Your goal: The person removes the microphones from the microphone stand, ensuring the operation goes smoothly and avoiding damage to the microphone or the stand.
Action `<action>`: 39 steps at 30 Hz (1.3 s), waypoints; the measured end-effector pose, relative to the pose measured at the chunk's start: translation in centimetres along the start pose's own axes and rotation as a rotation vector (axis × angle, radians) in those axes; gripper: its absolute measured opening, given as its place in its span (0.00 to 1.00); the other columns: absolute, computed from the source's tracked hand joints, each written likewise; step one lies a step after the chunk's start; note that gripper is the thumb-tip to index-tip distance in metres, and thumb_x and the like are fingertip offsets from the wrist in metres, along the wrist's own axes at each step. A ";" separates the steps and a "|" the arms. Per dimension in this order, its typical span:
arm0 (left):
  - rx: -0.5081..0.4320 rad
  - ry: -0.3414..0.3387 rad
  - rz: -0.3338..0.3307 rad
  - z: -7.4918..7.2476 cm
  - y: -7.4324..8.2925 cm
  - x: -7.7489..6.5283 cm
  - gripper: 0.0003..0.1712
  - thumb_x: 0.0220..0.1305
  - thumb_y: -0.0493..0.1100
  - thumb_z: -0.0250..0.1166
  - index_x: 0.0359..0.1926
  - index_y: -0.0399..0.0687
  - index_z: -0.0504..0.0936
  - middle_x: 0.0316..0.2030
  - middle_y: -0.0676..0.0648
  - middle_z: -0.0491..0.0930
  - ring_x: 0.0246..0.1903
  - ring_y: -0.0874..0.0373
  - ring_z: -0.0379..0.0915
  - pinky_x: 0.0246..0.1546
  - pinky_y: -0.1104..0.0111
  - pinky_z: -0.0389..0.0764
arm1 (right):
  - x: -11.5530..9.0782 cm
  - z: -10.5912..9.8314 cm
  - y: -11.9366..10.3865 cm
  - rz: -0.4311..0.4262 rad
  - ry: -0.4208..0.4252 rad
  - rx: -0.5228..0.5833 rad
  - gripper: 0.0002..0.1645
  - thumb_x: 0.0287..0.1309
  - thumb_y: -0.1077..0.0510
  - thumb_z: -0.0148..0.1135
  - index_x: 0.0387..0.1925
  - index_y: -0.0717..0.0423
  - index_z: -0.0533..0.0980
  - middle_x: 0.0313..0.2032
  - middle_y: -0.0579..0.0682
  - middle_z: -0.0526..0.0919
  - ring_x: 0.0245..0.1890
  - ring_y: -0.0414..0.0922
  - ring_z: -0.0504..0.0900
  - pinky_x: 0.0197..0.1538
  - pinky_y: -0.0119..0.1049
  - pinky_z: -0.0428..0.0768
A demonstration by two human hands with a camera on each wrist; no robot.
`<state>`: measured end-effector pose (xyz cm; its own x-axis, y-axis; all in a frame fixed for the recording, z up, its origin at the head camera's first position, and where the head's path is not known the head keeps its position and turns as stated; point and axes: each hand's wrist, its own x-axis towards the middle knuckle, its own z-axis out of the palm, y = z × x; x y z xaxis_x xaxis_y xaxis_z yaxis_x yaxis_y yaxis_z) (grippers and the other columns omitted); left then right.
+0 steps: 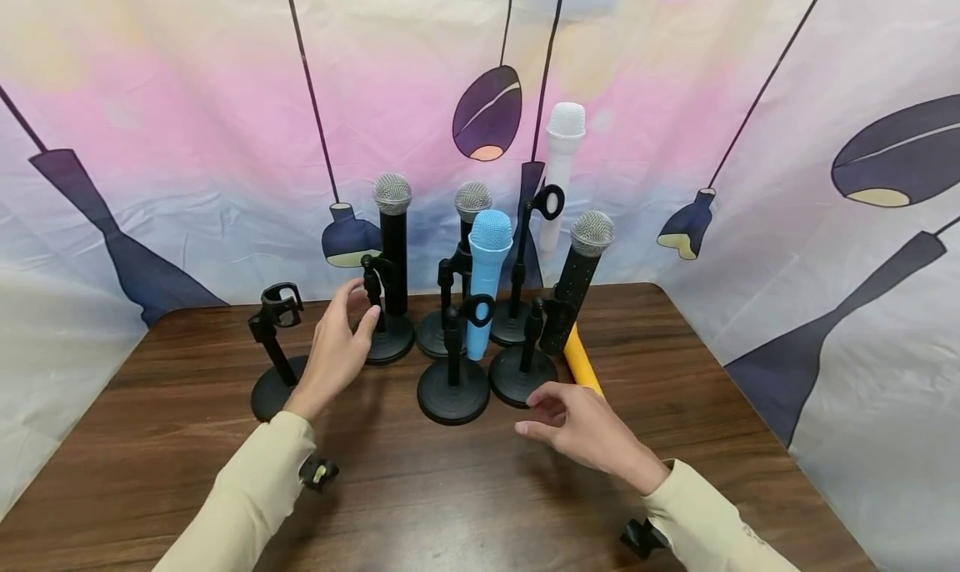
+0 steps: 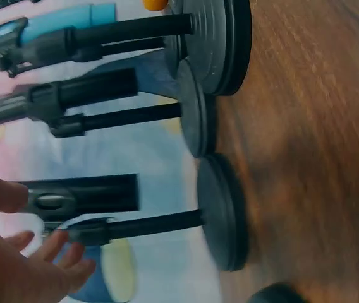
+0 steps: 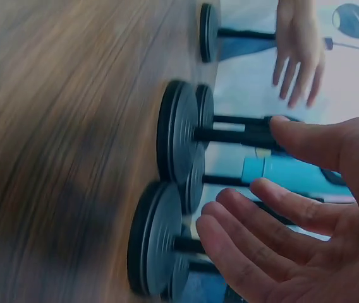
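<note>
My left hand [image 1: 337, 351] reaches beside a stand [image 1: 392, 343] at the back left that carries a black microphone [image 1: 393, 247] with a silver head. In the left wrist view its loose fingers [image 2: 56, 246] lie beside the stand's clip [image 2: 91, 231], not wrapped round it. My right hand [image 1: 588, 430] hovers low over the table with relaxed, slightly bent fingers and nothing in them. Just beyond it stands the front right stand [image 1: 522, 376], bearing a tilted speckled black microphone [image 1: 573, 284]. Between the hands, a blue microphone [image 1: 487, 263] leans in the front stand [image 1: 453, 388].
An empty stand [image 1: 276, 384] is at the left, near my left forearm. Behind the front stands are another silver-headed microphone [image 1: 472, 201] and a white microphone [image 1: 560, 163] in taller-looking stands. A yellow handle [image 1: 581, 362] shows behind the right stand. Patterned cloth [image 1: 420, 72] hangs behind the wooden table [image 1: 420, 505].
</note>
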<state>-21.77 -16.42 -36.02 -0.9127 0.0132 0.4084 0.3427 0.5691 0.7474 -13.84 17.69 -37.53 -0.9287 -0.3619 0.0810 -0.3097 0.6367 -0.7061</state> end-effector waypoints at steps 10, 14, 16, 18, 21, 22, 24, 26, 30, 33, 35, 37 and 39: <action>-0.104 0.015 -0.163 1.4 -2.1 2.9 0.35 0.82 0.46 0.48 0.80 0.44 0.45 0.76 0.32 0.51 0.75 0.37 0.47 0.70 0.42 0.56 | 1.5 2.3 -1.6 -0.093 -0.064 0.145 0.29 0.61 0.44 0.73 0.57 0.56 0.79 0.54 0.56 0.83 0.54 0.53 0.83 0.54 0.47 0.81; -0.137 0.024 -0.179 1.6 -2.8 3.7 0.35 0.83 0.48 0.45 0.81 0.44 0.44 0.77 0.34 0.50 0.76 0.38 0.46 0.71 0.44 0.55 | 2.1 3.2 -2.2 -0.113 -0.072 0.201 0.33 0.61 0.43 0.72 0.61 0.55 0.76 0.58 0.55 0.81 0.58 0.52 0.81 0.58 0.44 0.79; -0.144 0.019 -0.172 1.6 -3.0 4.1 0.35 0.83 0.48 0.44 0.81 0.43 0.44 0.77 0.34 0.49 0.76 0.38 0.47 0.71 0.45 0.56 | 2.4 3.5 -2.4 -0.124 -0.070 0.225 0.33 0.61 0.44 0.72 0.62 0.55 0.75 0.60 0.55 0.80 0.59 0.52 0.80 0.59 0.44 0.79; -0.143 -0.001 -0.164 1.8 -3.2 4.4 0.35 0.83 0.48 0.43 0.81 0.43 0.43 0.77 0.34 0.49 0.76 0.38 0.47 0.71 0.45 0.57 | 2.7 3.8 -2.5 -0.133 -0.060 0.251 0.34 0.60 0.44 0.73 0.62 0.55 0.75 0.60 0.55 0.79 0.59 0.53 0.80 0.59 0.44 0.78; -0.142 -0.023 -0.164 2.0 -3.2 4.7 0.35 0.84 0.47 0.43 0.81 0.42 0.42 0.77 0.33 0.49 0.75 0.36 0.49 0.69 0.44 0.59 | 3.1 4.2 -2.8 -0.147 -0.039 0.285 0.36 0.58 0.46 0.75 0.63 0.56 0.74 0.61 0.56 0.79 0.59 0.53 0.80 0.59 0.46 0.78; -0.143 -0.025 -0.168 2.1 -3.3 4.8 0.34 0.84 0.47 0.42 0.81 0.41 0.42 0.76 0.32 0.50 0.74 0.36 0.50 0.69 0.44 0.60 | 3.3 4.4 -2.9 -0.148 -0.028 0.290 0.36 0.57 0.46 0.76 0.62 0.57 0.74 0.60 0.56 0.79 0.59 0.53 0.80 0.58 0.46 0.79; -0.149 -0.013 -0.176 2.3 -3.4 5.0 0.33 0.84 0.46 0.43 0.80 0.40 0.44 0.75 0.31 0.52 0.73 0.36 0.53 0.67 0.43 0.62 | 3.5 4.8 -3.0 -0.150 -0.006 0.297 0.38 0.56 0.46 0.77 0.62 0.58 0.74 0.60 0.56 0.79 0.59 0.53 0.80 0.58 0.45 0.79; -0.149 0.005 -0.174 2.3 -3.5 5.1 0.32 0.83 0.44 0.43 0.80 0.38 0.47 0.74 0.30 0.54 0.72 0.35 0.56 0.66 0.43 0.64 | 3.8 5.1 -3.2 -0.149 0.013 0.295 0.38 0.55 0.46 0.77 0.62 0.59 0.75 0.60 0.56 0.80 0.58 0.53 0.80 0.57 0.43 0.80; -0.093 0.006 -0.145 2.2 -4.1 5.2 0.32 0.83 0.45 0.44 0.78 0.35 0.50 0.72 0.28 0.57 0.70 0.32 0.59 0.65 0.43 0.66 | 4.1 5.7 -3.5 -0.142 0.031 0.311 0.37 0.55 0.47 0.78 0.61 0.60 0.76 0.58 0.55 0.81 0.57 0.53 0.81 0.56 0.41 0.80; -0.043 -0.025 -0.120 2.0 -4.5 5.2 0.32 0.83 0.46 0.44 0.78 0.34 0.50 0.72 0.27 0.57 0.70 0.31 0.58 0.65 0.43 0.65 | 4.3 6.0 -3.7 -0.141 0.036 0.320 0.36 0.55 0.48 0.78 0.60 0.60 0.76 0.58 0.55 0.81 0.57 0.53 0.81 0.56 0.40 0.80; -0.028 -0.047 -0.104 1.9 -4.7 5.2 0.32 0.83 0.46 0.44 0.78 0.34 0.51 0.71 0.26 0.58 0.69 0.31 0.59 0.65 0.43 0.66 | 4.5 6.2 -3.8 -0.143 0.042 0.320 0.34 0.55 0.48 0.78 0.59 0.58 0.77 0.58 0.55 0.81 0.57 0.52 0.81 0.56 0.40 0.80; -0.017 -0.065 -0.087 1.8 -4.9 5.2 0.32 0.83 0.45 0.44 0.77 0.33 0.51 0.70 0.26 0.60 0.68 0.31 0.61 0.64 0.43 0.67 | 4.6 6.4 -3.9 -0.146 0.050 0.323 0.33 0.55 0.48 0.78 0.59 0.56 0.77 0.57 0.55 0.81 0.56 0.52 0.81 0.56 0.40 0.80; -0.008 -0.079 -0.073 1.6 -5.0 5.2 0.31 0.83 0.45 0.44 0.77 0.33 0.52 0.68 0.26 0.63 0.68 0.32 0.62 0.63 0.43 0.68 | 4.8 6.5 -4.1 -0.149 0.061 0.323 0.32 0.55 0.48 0.78 0.58 0.55 0.77 0.57 0.54 0.82 0.56 0.51 0.82 0.56 0.41 0.80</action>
<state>-28.55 -17.91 -38.50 -0.9500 0.0369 0.3099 0.2758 0.5643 0.7782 -15.67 8.90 -38.86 -0.8918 -0.3870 0.2345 -0.3710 0.3286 -0.8686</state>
